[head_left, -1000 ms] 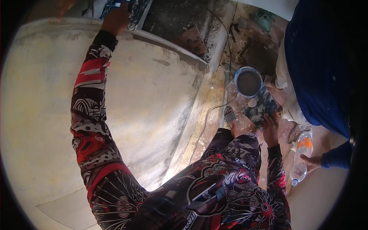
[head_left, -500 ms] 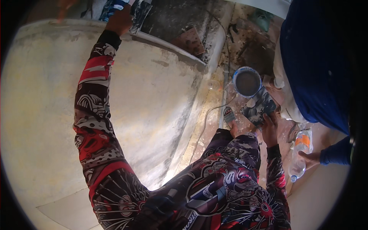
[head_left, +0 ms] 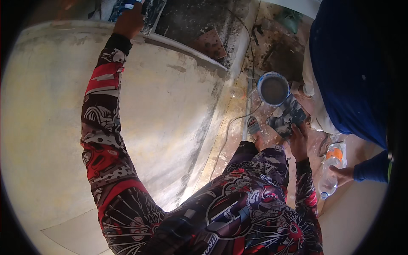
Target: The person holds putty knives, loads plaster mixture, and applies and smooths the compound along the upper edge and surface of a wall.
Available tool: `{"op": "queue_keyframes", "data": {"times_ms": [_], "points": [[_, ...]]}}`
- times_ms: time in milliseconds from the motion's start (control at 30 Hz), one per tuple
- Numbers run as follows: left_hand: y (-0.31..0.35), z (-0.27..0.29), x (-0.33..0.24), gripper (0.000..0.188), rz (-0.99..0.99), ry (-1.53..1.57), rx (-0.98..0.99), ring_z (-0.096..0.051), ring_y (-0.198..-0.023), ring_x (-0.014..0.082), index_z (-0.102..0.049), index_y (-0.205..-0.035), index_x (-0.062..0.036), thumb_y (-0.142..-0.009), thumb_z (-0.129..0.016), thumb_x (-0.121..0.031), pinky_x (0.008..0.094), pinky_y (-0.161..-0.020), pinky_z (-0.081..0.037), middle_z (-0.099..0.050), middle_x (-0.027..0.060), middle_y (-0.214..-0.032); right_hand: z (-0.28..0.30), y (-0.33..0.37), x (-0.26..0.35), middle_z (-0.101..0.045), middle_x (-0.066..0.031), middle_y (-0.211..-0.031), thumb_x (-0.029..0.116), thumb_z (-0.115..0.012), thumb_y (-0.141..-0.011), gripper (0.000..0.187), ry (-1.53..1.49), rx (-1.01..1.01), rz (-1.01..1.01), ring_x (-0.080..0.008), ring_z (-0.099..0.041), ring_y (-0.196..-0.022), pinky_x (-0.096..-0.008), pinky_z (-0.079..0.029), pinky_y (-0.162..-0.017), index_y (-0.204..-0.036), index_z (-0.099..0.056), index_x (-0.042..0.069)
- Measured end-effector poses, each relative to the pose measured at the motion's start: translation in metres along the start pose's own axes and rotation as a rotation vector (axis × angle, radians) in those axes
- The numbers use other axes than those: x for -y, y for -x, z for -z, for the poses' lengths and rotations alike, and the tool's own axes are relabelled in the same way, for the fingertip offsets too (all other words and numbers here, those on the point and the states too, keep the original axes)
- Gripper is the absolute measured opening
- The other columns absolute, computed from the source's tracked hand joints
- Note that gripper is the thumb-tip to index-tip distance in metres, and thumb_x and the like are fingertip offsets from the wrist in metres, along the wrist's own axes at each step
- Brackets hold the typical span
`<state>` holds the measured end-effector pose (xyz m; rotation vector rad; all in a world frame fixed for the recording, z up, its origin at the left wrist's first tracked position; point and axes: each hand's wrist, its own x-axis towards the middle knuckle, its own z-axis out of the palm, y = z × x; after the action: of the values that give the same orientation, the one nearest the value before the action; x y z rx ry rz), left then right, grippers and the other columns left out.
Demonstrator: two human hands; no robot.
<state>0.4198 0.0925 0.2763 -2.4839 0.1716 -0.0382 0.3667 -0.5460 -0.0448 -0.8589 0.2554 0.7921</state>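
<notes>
- Head view, top left: left hand (head_left: pixel 129 22) with fingers curled in, right up against a blue-and-white object (head_left: pixel 121 8); mostly cut off by the edge, so can't tell if actually gripping it.
- Same view, right of middle: right hand (head_left: pixel 299 142) about half open, fingers slightly bent at the lower edge of a flat, dark grey-and-white marbled slab (head_left: pixel 288 115); touching it, but can't tell how firmly held.
- Slab just below a round, blue-rimmed bucket (head_left: pixel 274 89) of grey stuff, near a sandalled foot (head_left: pixel 253 126).
- Far right: co-worker's hand (head_left: pixel 345 174), blue sleeve (head_left: pixel 370 171), wrapped around a clear plastic bottle (head_left: pixel 329 176) with orange label and blue cap.
- Between both hands: a big, stained, cream plaster wall (head_left: pixel 148 106), plus a thin grey cable (head_left: pixel 229 127) beside it.
</notes>
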Motion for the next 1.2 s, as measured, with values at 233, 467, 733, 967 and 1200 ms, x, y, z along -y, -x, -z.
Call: {"op": "queue_keyframes", "data": {"times_ms": [233,467,733,967,1200], "points": [[-0.002,-0.016,0.010,0.009,0.143,0.000,0.019,-0.066,-0.074,0.0378,-0.068,-0.083,-0.0047,-0.084,-0.062,-0.011,0.0496,-0.067,-0.052,-0.056,0.0180,-0.109,0.003,0.000,-0.002,-0.063,-0.0036,-0.117,0.005,-0.055,-0.095,0.029,-0.018,0.000,0.001,-0.0160,-0.064,-0.104,-0.0323,-0.055,-0.084,-0.125,-0.056,0.006],[-0.010,-0.022,0.001,0.013,-0.010,-0.046,0.015,-0.063,-0.078,0.0438,-0.064,-0.092,-0.0049,-0.086,-0.061,-0.016,0.0555,-0.073,-0.049,-0.056,0.0204,-0.110,0.004,0.000,-0.001,-0.064,-0.0037,-0.115,0.004,-0.054,-0.095,0.028,0.008,-0.008,-0.016,-0.0161,-0.065,-0.102,-0.0324,-0.056,-0.082,-0.124,-0.056,0.006],[-0.007,-0.011,-0.006,0.037,0.213,0.137,0.066,-0.064,-0.082,0.0469,-0.045,-0.117,-0.0074,-0.088,-0.062,-0.023,0.0584,-0.069,-0.048,-0.067,0.0255,-0.085,0.004,-0.002,-0.004,-0.064,-0.0026,-0.114,0.004,-0.055,-0.095,0.028,0.007,-0.032,-0.007,-0.0151,-0.064,-0.101,-0.0314,-0.055,-0.082,-0.122,-0.057,0.008],[-0.003,0.003,-0.021,0.034,0.320,0.100,0.072,-0.065,-0.081,0.0454,-0.046,-0.116,-0.0116,-0.090,-0.061,-0.028,0.0580,-0.068,-0.049,-0.067,0.0245,-0.082,0.008,-0.001,-0.005,-0.063,-0.0019,-0.111,0.005,-0.056,-0.095,0.026,0.007,-0.064,-0.030,-0.0135,-0.063,-0.099,-0.0297,-0.053,-0.080,-0.121,-0.057,0.009],[-0.007,0.011,-0.025,0.036,0.309,-0.012,0.107,-0.066,-0.080,0.0438,-0.046,-0.119,-0.0144,-0.090,-0.060,-0.032,0.0568,-0.066,-0.050,-0.068,0.0220,-0.082,0.001,-0.001,-0.002,-0.063,-0.0033,-0.113,0.006,-0.054,-0.096,0.026,0.034,-0.035,-0.017,-0.0150,-0.064,-0.100,-0.0314,-0.055,-0.080,-0.122,-0.056,0.007]]}}
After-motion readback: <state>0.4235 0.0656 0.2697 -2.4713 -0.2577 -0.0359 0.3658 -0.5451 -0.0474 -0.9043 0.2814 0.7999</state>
